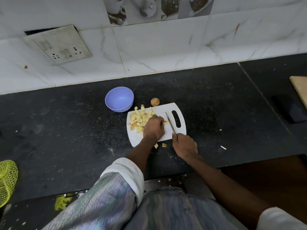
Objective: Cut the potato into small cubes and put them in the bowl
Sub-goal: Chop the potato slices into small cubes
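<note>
— Starting big: what lies under the hands?

— Black speckled stone counter [66,130], and on it the white plastic cutting board [159,112], beneath both hands. Beyond the left hand [153,128] sits the round lilac plastic bowl [119,99], with nothing in it.

— And the hands?

— Right hand [184,146] is curled round the handle of a slim steel knife [170,122], blade pointing away. Left hand's fingers curl down over a last potato piece [165,122] beside the blade.

— Progress?

— Mostly diced: the pile of pale yellow potato cubes [138,118] lies left of that hand. Two stray cubes [160,145] sit off the board between the wrists; a small round brown potato [155,102] waits beyond. I'd judge filling the bowl remains.
</note>
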